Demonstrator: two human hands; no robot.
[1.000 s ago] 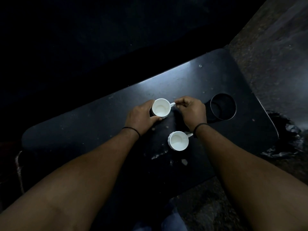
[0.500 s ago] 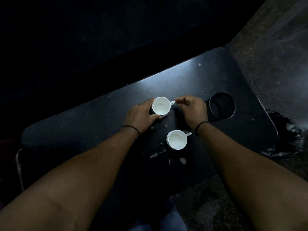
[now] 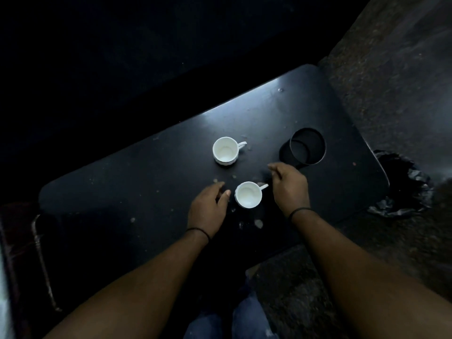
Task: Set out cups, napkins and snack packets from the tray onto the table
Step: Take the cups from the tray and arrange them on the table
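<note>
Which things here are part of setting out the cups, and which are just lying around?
Part of the job:
far cup
near cup
table
left hand
right hand

Just lying about:
cup holder hole
crumpled black bag

text: none legible | cups [image 3: 225, 150]: plain white | table [image 3: 146, 182]: unmarked black
</note>
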